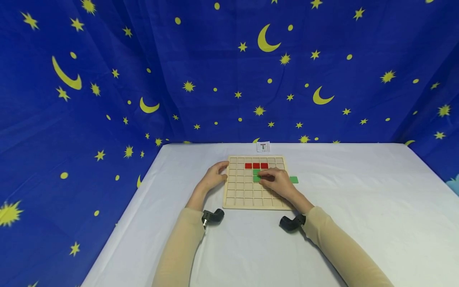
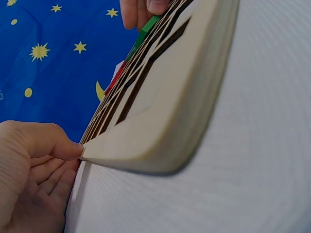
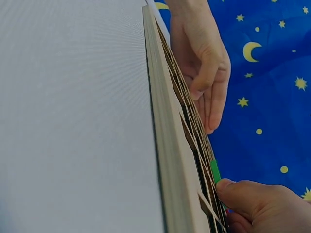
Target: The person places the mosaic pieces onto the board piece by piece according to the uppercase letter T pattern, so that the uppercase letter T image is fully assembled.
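A wooden grid board [image 1: 239,193] lies on the white table. Three red tiles [image 1: 256,166] form a row near its far side. Below the middle one, two green tiles [image 1: 256,179] stand in a column. My right hand [image 1: 277,181] pinches the nearer green tile at its right side, thumb and fingertips close over the grid. In the left wrist view, this green tile [image 2: 146,29] shows right under the fingertips. My left hand [image 1: 214,175] touches the board's left edge, its thumb [image 2: 68,148] against the corner and its fingers extended along the side.
More green [image 1: 294,179] shows beyond the board's right edge, partly hidden by my right hand. A small printed pattern card [image 1: 263,147] lies behind the board. Black wrist mounts [image 1: 292,223] sit on both forearms. A blue star-and-moon cloth [image 1: 229,71] hangs behind the table.
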A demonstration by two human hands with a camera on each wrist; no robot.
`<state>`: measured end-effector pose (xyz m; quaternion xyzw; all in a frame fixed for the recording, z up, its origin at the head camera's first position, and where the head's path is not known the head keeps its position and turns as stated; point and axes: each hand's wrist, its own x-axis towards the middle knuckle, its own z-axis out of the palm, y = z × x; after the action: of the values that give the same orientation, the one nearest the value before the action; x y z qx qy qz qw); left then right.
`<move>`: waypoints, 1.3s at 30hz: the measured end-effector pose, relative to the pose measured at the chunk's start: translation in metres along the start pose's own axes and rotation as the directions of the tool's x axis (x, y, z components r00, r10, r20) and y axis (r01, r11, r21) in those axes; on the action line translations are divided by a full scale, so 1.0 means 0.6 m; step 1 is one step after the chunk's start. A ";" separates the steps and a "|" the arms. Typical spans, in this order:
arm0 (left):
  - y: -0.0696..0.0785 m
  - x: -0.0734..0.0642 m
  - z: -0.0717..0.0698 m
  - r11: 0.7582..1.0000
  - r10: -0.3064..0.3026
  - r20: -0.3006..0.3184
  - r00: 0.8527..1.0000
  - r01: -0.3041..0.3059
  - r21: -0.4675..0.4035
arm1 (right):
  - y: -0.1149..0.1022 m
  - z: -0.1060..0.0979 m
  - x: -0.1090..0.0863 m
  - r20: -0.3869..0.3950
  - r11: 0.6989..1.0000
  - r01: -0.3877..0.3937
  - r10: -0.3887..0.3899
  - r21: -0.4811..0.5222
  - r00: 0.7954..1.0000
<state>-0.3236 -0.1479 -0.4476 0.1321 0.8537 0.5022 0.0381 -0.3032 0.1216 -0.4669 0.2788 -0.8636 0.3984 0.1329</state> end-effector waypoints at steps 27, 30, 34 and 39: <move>-0.001 0.001 0.000 1.000 0.007 0.011 1.000 -0.007 0.013 | -0.100 -0.070 0.012 0.141 0.836 -0.297 0.261 0.461 0.955; 0.001 -0.001 0.000 1.000 0.004 0.011 1.000 -0.004 0.024 | -0.073 -0.077 0.004 0.136 0.835 -0.307 0.276 0.457 0.952; 0.002 -0.001 0.000 1.000 0.002 0.011 1.000 -0.002 0.028 | -0.034 -0.098 -0.016 0.113 0.849 -0.318 0.298 0.423 0.948; 0.001 0.000 -0.001 1.000 -0.002 0.010 1.000 0.002 0.026 | -0.004 -0.143 -0.047 0.062 0.868 -0.341 0.343 0.360 0.937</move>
<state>-0.3236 -0.1483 -0.4467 0.1342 0.8602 0.4902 0.0414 -0.2787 0.1962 -0.4227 0.1404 -0.8097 0.5697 0.0081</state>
